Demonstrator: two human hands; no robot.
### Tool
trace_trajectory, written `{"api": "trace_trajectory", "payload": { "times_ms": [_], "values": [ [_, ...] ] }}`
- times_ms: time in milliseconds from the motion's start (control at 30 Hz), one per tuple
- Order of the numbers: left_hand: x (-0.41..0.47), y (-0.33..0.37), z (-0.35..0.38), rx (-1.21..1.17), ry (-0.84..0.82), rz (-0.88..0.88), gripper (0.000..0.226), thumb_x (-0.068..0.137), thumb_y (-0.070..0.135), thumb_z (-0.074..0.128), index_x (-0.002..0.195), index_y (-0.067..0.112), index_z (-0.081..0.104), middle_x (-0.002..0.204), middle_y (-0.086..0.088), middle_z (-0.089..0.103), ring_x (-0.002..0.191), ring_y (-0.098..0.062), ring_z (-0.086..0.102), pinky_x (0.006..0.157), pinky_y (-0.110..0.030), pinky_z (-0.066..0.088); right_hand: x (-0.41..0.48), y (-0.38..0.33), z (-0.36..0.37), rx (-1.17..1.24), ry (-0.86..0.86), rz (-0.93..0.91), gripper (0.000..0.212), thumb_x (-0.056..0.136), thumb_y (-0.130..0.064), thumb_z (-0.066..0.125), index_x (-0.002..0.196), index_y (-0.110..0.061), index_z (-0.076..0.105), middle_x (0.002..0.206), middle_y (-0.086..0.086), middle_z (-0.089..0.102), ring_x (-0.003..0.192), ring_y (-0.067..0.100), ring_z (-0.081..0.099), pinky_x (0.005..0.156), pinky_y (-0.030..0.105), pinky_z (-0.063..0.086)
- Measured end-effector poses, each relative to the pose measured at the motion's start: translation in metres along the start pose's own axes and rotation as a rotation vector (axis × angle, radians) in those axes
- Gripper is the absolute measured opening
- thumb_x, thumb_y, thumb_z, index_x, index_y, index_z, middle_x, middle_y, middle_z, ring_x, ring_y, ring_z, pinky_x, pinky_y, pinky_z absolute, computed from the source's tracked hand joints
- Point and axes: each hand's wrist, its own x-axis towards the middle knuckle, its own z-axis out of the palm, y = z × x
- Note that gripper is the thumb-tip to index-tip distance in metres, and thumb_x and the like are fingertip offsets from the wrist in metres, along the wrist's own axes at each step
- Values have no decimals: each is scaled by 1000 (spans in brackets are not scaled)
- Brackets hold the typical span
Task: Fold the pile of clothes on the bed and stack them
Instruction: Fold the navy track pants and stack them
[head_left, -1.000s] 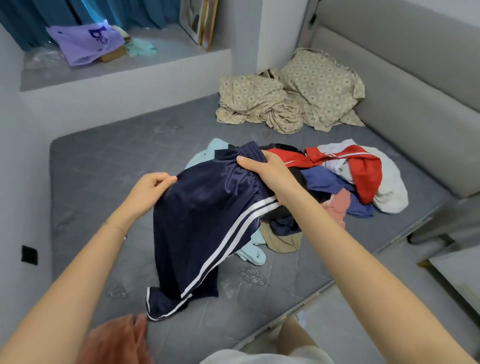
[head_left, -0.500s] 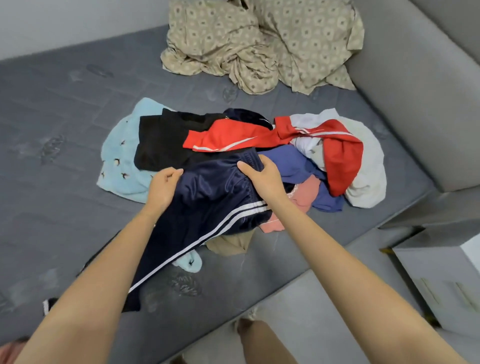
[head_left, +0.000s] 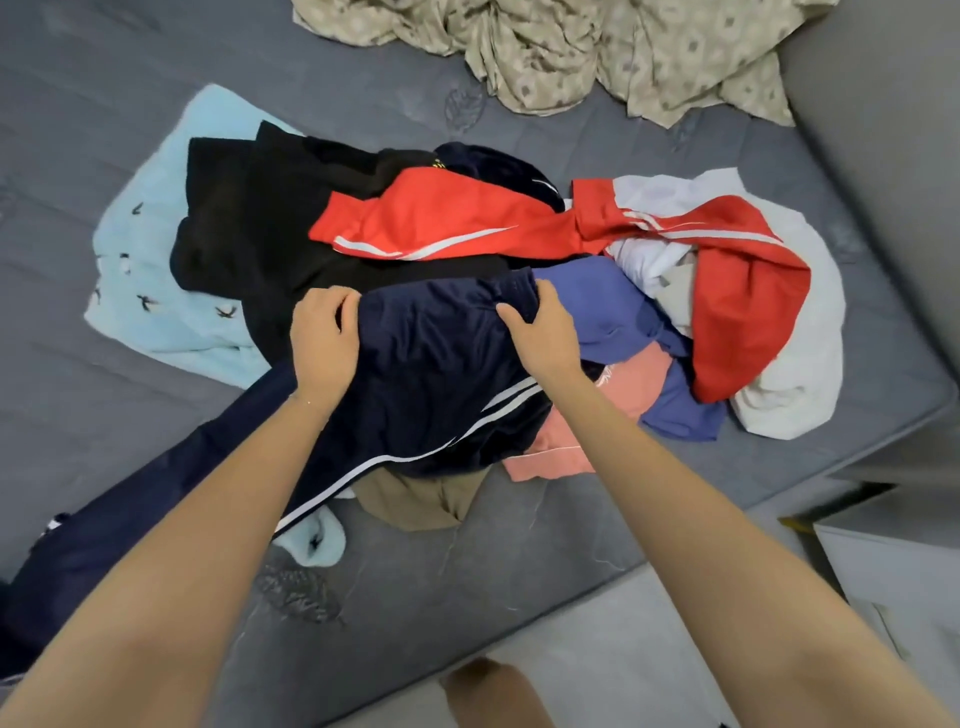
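Navy track pants with white side stripes (head_left: 431, 374) lie across the near side of the clothes pile, their legs trailing to the lower left. My left hand (head_left: 324, 340) grips the waistband at its left end and my right hand (head_left: 540, 332) grips it at its right end. Behind them the pile holds a black garment (head_left: 249, 244), a red jacket with white stripes (head_left: 447, 221), a blue top (head_left: 608, 306), a pink piece (head_left: 639, 384), a white garment (head_left: 795, 384), a tan piece (head_left: 421, 501) and a light blue cloth with bird prints (head_left: 156, 280).
The grey mattress (head_left: 93, 415) spreads out to the left of the pile. A crumpled beige patterned sheet (head_left: 597, 47) lies at the far end. A grey padded headboard (head_left: 883, 156) rises on the right. The bed's edge and floor (head_left: 597, 639) run below, with a white box (head_left: 893, 587) at right.
The navy pants, held up a second ago, have come down onto the pile, and both hands have lowered with the waistband. My view has tipped down and closer to the clothes.
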Motion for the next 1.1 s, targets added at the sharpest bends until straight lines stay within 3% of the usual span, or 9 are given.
{"api": "trace_trajectory", "payload": {
  "times_ms": [67,133,333,533,667,900,1100],
  "values": [
    [-6,-8,-3,30,29,23,25,100,18,48,112,6,65,110,-11,64,104,-26,56,93,-35,42,2,2,5,-99,69,-27,68,92,-34,66,148,-14,35,143,10,47,133,29,41,108,45,37],
    [-16,-16,-10,81,18,52,31,100,22,48,125,9,61,123,-12,59,116,-25,53,101,-39,40,-4,-3,10,-151,159,-127,79,90,-30,69,153,-11,26,152,13,37,142,29,30,115,44,27],
    [-57,-48,-47,250,-79,98,45,101,31,47,144,18,47,151,-14,39,139,-32,36,113,-56,28,-48,-37,49,-258,73,-303,74,88,-34,69,151,-17,34,155,12,34,147,32,22,119,49,20],
    [-90,-102,-109,443,-128,162,53,99,42,43,146,18,45,153,-15,38,141,-34,35,112,-58,27,-101,-79,114,-421,1,-404,69,90,-39,66,150,-22,36,156,9,33,148,34,19,119,51,17],
    [-108,-149,-165,462,-150,117,57,98,48,40,148,20,43,157,-15,32,145,-35,28,117,-57,15,-134,-106,171,-485,-51,-413,70,91,-43,63,152,-25,32,159,9,27,149,33,15,119,52,14],
    [-139,-252,-257,475,-208,23,61,97,51,36,150,23,39,159,-12,28,147,-32,24,119,-55,13,-183,-142,279,-521,-132,-378,72,90,-45,63,152,-24,32,159,10,25,149,32,13,118,53,12],
    [-168,-322,-293,444,-202,-82,59,98,41,52,151,22,36,158,-13,31,145,-35,27,119,-54,12,-214,-146,346,-575,-244,-377,74,90,-46,63,153,-26,29,160,9,21,150,32,11,119,52,9]
  ]
}}
